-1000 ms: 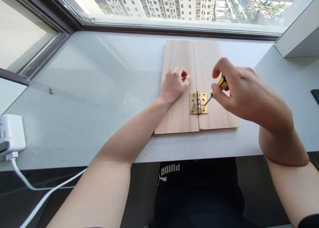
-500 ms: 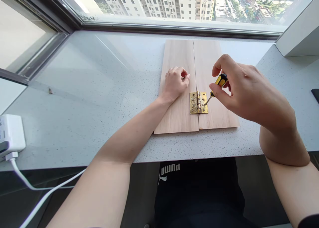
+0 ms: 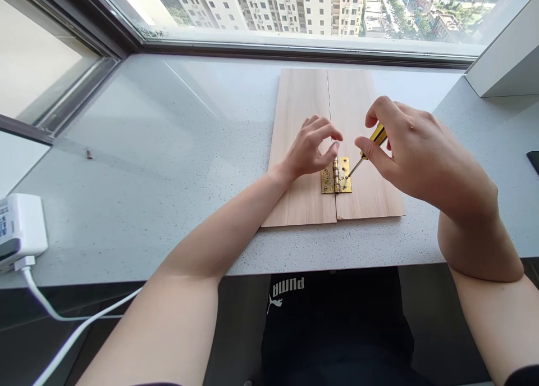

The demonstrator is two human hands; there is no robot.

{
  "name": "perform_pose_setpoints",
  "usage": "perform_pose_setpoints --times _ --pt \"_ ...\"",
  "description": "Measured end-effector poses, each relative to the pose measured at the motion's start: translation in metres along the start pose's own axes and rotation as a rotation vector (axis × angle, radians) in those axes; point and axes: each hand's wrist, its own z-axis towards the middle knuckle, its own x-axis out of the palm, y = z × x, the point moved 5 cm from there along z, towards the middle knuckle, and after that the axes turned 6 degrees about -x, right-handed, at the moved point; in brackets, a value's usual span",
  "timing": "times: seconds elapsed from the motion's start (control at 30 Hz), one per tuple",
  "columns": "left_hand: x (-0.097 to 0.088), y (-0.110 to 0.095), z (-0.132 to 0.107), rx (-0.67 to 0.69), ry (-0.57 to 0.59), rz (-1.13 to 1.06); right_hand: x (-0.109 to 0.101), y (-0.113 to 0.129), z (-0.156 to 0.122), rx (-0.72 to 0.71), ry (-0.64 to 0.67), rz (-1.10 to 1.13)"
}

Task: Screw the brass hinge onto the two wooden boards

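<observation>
A brass-coloured hinge (image 3: 344, 184) lies across the seam between two pale wooden boards, the left board (image 3: 303, 209) and the right board (image 3: 374, 198). My right hand (image 3: 425, 150) grips a small yellow-and-black screwdriver (image 3: 378, 134), tilted, its tip at the hinge's right leaf. Whether the tip sits in a screw head is too small to tell. Just over the hinge's upper left part is my left hand (image 3: 314, 147), thumb and forefinger slightly apart and the other fingers bent. Nothing shows between them. That hand hides part of the hinge's left leaf.
The boards rest on a speckled white counter (image 3: 189, 167) below a window. At the left stands a white power adapter (image 3: 31, 223) with a white cable (image 3: 76, 341) running off the front edge. A small brownish bit (image 3: 89, 154) lies on the counter. A dark object (image 3: 534, 162) is at the right edge.
My left hand has moved right and nearer the hinge, its curled fingers loosening. My right hand has shifted slightly on the screwdriver, whose tip stays at the right leaf.
</observation>
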Motion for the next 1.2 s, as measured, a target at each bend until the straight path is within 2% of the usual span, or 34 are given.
perform_pose_setpoints --times 0.13,0.27,0.53,0.67,0.83,0.93,1.03,1.2 --pt "0.008 -0.015 -0.008 0.198 0.157 -0.05 0.0 -0.001 -0.001 0.018 0.02 0.007" --pt "0.017 -0.019 -0.014 0.299 0.308 -0.075 -0.001 0.001 0.0 0.025 0.027 0.021" --pt "0.021 -0.019 -0.018 0.407 0.361 -0.172 -0.002 0.0 -0.001 0.071 0.076 -0.008" --pt "0.022 -0.02 -0.019 0.377 0.397 -0.165 -0.004 0.003 -0.002 0.05 0.072 -0.004" --pt "0.021 -0.018 -0.016 0.378 0.369 -0.19 -0.008 0.007 -0.001 0.021 0.017 -0.008" --pt "0.018 -0.015 -0.013 0.342 0.314 -0.185 -0.012 0.012 -0.001 0.0 -0.017 -0.013" --pt "0.012 -0.008 -0.008 0.247 0.196 -0.162 -0.019 0.017 -0.002 0.004 -0.061 0.019" --pt "-0.002 0.01 0.001 0.019 -0.076 -0.115 -0.03 0.017 -0.004 0.043 -0.188 0.016"
